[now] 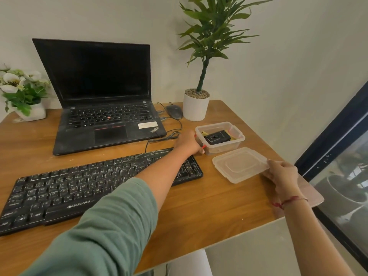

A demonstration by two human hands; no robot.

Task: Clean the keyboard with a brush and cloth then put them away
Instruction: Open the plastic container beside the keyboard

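Observation:
A black keyboard (95, 186) lies across the wooden desk (209, 206) in front of me. To its right stands a clear plastic box (237, 136) holding a black brush (217, 138) on a yellow cloth (203, 133). My left hand (188, 143) reaches over the keyboard and grips the box's near left side. The box's clear lid (239, 164) lies flat on the desk just in front of the box. My right hand (282, 173) pinches the lid's right edge.
An open black laptop (103, 108) stands behind the keyboard, with a mouse (174, 112) and cables to its right. A potted plant (196, 105) stands behind the box, a flower pot (29, 114) at far left. The desk edge and a dark window frame (328, 148) are close on the right.

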